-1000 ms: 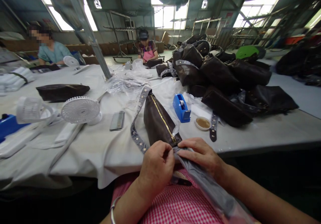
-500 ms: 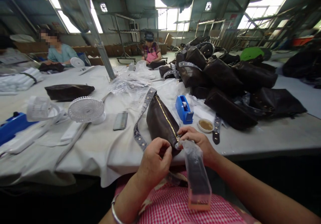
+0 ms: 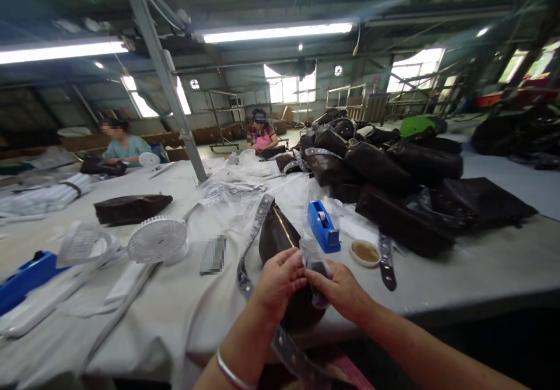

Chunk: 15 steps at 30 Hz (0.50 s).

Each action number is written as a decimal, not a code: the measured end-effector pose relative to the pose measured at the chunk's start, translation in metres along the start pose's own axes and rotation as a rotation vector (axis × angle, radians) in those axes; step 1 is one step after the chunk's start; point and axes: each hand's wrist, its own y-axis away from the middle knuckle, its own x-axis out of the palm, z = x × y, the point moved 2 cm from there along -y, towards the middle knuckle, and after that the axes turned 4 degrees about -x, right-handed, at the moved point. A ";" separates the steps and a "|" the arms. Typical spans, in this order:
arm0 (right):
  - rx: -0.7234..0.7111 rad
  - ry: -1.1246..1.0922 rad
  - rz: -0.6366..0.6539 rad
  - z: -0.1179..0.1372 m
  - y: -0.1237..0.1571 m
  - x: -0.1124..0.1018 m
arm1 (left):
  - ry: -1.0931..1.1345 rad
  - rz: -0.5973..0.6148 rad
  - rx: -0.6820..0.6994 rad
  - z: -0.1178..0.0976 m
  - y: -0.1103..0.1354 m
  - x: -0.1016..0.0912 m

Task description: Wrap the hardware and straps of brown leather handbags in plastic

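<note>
A dark brown leather bag (image 3: pixel 273 235) with a gold zipper lies in front of me at the table edge. Its studded strap (image 3: pixel 245 262), under clear film, curves along the left side. Over the bag, my right hand (image 3: pixel 343 288) pinches a small clear plastic bag (image 3: pixel 314 255) between thumb and fingers. Close against it, my left hand (image 3: pixel 280 282) has its fingertips pressed together at the plastic bag's left edge. Both hands cover the near part of the zipper.
A blue tape dispenser (image 3: pixel 324 229) and a round dish (image 3: pixel 365 253) stand to the right. Behind them is a heap of brown bags (image 3: pixel 380 165). White fans (image 3: pixel 156 239), a blurred flat item (image 3: pixel 213 256) and another brown bag (image 3: pixel 133 208) lie left. Two people sit across the table.
The clear plastic bag has gone from hanging below my right hand to being held up between both hands over the brown bag. The view has tilted upward.
</note>
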 end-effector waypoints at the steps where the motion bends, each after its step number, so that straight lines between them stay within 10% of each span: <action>1: -0.029 0.009 0.003 0.000 0.000 -0.001 | 0.037 0.016 -0.032 -0.002 -0.006 0.002; 15: -0.089 -0.128 0.110 0.001 0.006 -0.007 | 0.094 0.023 0.213 -0.029 -0.034 0.037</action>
